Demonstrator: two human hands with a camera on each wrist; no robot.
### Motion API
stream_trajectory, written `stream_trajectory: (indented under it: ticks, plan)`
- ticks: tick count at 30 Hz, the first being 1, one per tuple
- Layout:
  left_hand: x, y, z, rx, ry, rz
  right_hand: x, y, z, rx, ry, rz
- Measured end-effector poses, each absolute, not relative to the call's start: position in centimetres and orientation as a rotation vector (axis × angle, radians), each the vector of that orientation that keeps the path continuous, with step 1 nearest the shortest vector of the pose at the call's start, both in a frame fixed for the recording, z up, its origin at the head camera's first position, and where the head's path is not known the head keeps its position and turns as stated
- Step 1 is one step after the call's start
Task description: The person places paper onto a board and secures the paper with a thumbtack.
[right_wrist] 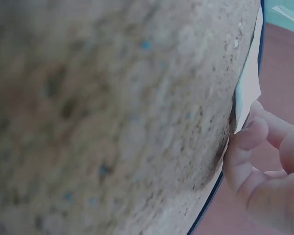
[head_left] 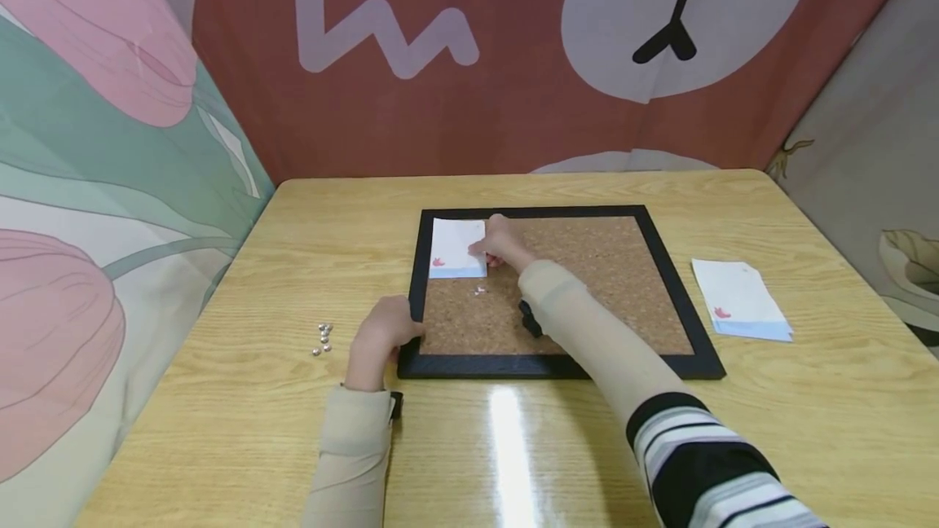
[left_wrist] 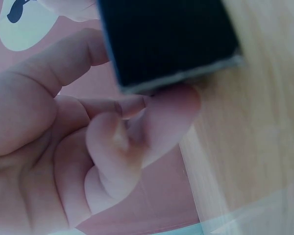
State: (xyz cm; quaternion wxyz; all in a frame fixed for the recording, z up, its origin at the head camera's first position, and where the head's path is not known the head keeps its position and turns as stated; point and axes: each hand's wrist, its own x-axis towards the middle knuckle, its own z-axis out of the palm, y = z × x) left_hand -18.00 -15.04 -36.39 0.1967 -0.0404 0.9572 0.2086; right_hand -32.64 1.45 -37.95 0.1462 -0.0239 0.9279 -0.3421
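A cork board (head_left: 469, 324) in a black frame lies on the table. My left hand (head_left: 385, 323) grips the left side of its frame; in the left wrist view the fingers curl under the black frame edge (left_wrist: 171, 44). On the board's upper left corner lies a white sheet of notepaper (head_left: 455, 247) with a blue bottom band and a small red print. My right hand (head_left: 502, 241) pinches its right edge. From the right wrist view, the paper (right_wrist: 247, 85) lifts slightly off the cork at the fingertips. Small shiny bits (head_left: 480, 291) lie on the cork just below the paper.
Several small silvery thumbtacks (head_left: 323, 339) are on the table, left of my left hand. A stack of similar notepaper (head_left: 741, 300) sits right of the board. Printed cloth (head_left: 440, 121) hangs behind the table and along both sides.
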Motion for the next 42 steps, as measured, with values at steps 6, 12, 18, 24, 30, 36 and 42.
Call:
stream_trajectory:
  ticks: [6, 12, 18, 24, 30, 36, 42]
  plan:
    - [-17.9, -15.0, -36.2, -0.103, 2.685, 0.586, -31.5, 1.1, -37.4, -0.464, 2.915, -0.502]
    - [-17.9, -15.0, -36.1, -0.094, 2.698, 0.576, -31.2, 0.8, -37.3, -0.823, 2.806, -0.148]
    - [-17.9, -15.0, -36.0, -0.113, 2.687, 0.564, -31.3, 1.1, -37.7, -0.857, 2.662, -0.205]
    - [-17.9, -15.0, -36.1, -0.108, 2.694, 0.568, -31.7, 1.3, -38.2, -0.873, 2.614, -0.246]
    - [-17.9, -15.1, -36.1, -0.101, 2.694, 0.577, -32.1, 1.3, -38.4, -0.886, 2.606, -0.249]
    - [-17.9, -15.1, -36.2, -0.097, 2.698, 0.559, -32.1, 1.3, -38.2, -0.894, 2.594, -0.262]
    - [-17.9, -15.0, -36.2, -0.104, 2.699, 0.564, -32.0, 1.3, -38.0, -0.880, 2.590, -0.274]
